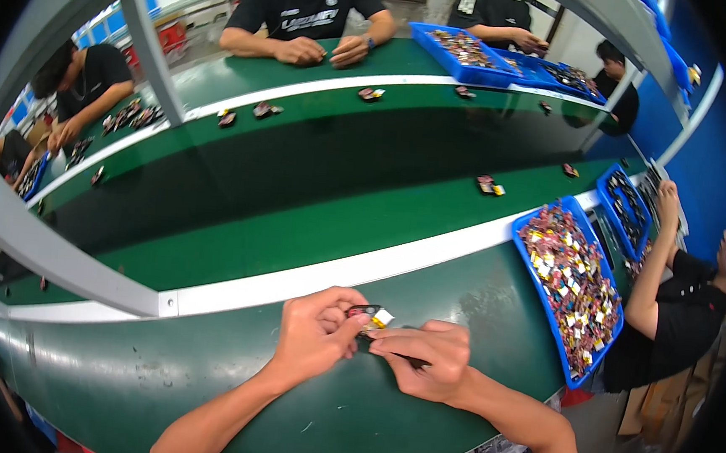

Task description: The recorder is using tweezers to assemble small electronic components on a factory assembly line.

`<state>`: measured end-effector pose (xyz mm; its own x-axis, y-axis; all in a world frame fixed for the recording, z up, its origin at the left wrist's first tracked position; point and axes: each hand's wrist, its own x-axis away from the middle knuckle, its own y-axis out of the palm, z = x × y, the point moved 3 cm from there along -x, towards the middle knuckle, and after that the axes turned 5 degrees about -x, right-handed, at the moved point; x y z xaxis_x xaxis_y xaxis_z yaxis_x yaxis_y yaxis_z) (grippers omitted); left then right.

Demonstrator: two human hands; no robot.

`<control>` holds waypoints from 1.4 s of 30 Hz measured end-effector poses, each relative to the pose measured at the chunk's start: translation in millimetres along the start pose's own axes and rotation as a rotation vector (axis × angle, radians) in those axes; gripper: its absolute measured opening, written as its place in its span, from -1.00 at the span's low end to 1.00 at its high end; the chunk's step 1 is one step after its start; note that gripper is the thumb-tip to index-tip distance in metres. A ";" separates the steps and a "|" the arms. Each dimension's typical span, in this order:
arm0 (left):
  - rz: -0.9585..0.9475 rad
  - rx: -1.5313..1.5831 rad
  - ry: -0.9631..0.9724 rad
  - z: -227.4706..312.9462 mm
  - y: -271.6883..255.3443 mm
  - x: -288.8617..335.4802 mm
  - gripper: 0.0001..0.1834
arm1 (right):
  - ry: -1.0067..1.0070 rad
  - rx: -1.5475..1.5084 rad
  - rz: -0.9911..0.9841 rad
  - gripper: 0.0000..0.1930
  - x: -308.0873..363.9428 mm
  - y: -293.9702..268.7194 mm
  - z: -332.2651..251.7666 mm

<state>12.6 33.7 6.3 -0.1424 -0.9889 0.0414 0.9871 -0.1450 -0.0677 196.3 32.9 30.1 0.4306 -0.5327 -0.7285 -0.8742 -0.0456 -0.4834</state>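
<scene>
Above the near green worktop, my left hand point(314, 331) pinches a small black part with a white-and-yellow piece point(383, 317) between thumb and fingers. My right hand point(428, 355) is closed around a thin dark tool point(414, 361), its back end showing below the fingers. The right fingertips meet the left ones at the lower side of the part, so the tool's tip and the contact are hidden. Too little of the tool shows to tell its kind.
A blue tray point(532, 257) heaped with small red, white and yellow parts stands to the right. Beyond a white rail point(326, 268), several similar parts lie along a dark green conveyor belt point(296, 213). Grey frame posts point(152, 56) rise at left. Co-workers sit across and at right.
</scene>
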 end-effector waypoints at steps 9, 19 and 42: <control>0.505 -0.089 0.052 -10.7 -95.8 -55.1 -0.76 | 0.028 -0.030 0.194 -0.81 -3.3 -8.0 8.6; 0.890 -1.367 0.142 29.3 -162.1 -86.0 -0.77 | -0.033 -0.072 0.248 -0.84 4.4 -3.1 10.6; -0.086 -0.969 0.032 38.8 102.5 -292.7 -0.72 | 0.048 -0.055 0.137 -0.81 6.7 0.4 11.6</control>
<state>158.3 309.5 26.0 -0.2272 -0.9721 0.0587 0.4872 -0.1656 -0.8575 201.4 39.2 19.4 0.2960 -0.5770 -0.7612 -0.9356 -0.0147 -0.3527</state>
